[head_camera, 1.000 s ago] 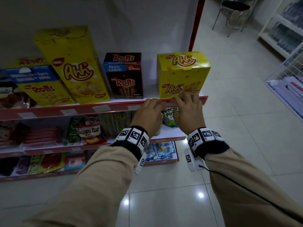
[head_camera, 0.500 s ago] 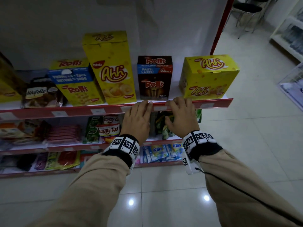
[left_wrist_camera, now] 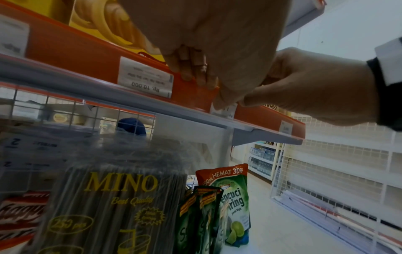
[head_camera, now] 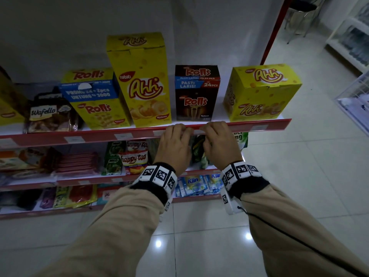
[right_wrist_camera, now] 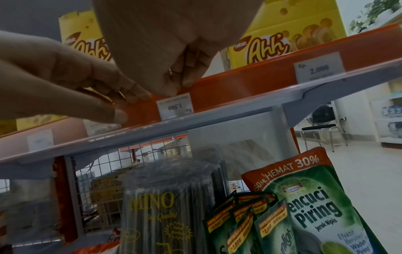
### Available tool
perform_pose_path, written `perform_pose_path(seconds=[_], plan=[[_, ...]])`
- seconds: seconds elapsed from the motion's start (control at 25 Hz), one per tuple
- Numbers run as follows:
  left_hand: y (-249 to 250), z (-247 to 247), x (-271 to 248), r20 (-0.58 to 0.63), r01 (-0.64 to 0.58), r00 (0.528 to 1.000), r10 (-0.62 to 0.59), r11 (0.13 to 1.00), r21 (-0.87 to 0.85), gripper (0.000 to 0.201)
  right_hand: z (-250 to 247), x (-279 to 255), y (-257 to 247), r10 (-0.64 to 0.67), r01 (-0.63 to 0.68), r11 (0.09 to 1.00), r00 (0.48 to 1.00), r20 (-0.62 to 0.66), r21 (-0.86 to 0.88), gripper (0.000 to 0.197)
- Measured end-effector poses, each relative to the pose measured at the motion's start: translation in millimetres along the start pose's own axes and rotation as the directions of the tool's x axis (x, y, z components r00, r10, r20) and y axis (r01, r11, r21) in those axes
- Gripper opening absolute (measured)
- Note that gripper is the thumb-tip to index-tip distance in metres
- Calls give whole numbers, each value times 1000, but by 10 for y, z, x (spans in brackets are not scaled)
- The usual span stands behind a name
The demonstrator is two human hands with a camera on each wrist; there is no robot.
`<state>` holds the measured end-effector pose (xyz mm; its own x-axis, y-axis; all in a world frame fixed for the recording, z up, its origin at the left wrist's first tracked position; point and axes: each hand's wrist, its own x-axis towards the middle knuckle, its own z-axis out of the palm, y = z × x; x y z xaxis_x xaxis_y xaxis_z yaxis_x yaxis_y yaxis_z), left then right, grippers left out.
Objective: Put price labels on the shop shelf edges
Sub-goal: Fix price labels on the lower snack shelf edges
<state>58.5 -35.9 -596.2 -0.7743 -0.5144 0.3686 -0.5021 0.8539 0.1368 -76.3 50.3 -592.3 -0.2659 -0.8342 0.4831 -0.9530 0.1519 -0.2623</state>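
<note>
The red top shelf edge (head_camera: 249, 127) runs across the head view. Both hands sit on it below the dark Rolls box (head_camera: 196, 92). My left hand (head_camera: 177, 130) hooks its fingers over the strip's top and presses its thumb on the front of the strip, just left of a white price label (right_wrist_camera: 175, 107) reading 1.500, upside down. My right hand (head_camera: 213, 129) curls its fingers over the strip and pinches the label's top edge with the thumb (right_wrist_camera: 166, 90). In the left wrist view my left hand (left_wrist_camera: 208, 89) covers most of that label (left_wrist_camera: 225, 110).
More labels sit in the strip: one reading 10.000 (left_wrist_camera: 145, 77) to the left, one reading 2.000 (right_wrist_camera: 318, 68) under the yellow Ahh box (head_camera: 261, 92). Below hang a Mino pack (right_wrist_camera: 158, 206) and green dish-soap pouches (right_wrist_camera: 315, 214). Tiled floor (head_camera: 309, 156) lies to the right.
Both hands have slid left along the shelf edge, from under the right Ahh box to under the Rolls box. My left fingers have curled over the strip's top.
</note>
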Motion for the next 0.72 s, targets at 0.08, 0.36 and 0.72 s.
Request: perform_pose_path(seconds=[0.08, 0.36, 0.72], plan=[[17, 1, 3, 27, 19, 999, -20, 1000, 16, 53, 10, 0, -18, 19, -19, 999, 1000, 3, -26, 32], [-41, 14, 24, 95, -3, 995, -1, 999, 41, 54, 55, 42, -64, 113, -106, 989, 991, 67, -107, 22], [-113, -37, 99, 35, 57, 998, -52, 983, -173, 33, -5, 180, 21, 288, -269, 913, 957, -18, 306, 9]])
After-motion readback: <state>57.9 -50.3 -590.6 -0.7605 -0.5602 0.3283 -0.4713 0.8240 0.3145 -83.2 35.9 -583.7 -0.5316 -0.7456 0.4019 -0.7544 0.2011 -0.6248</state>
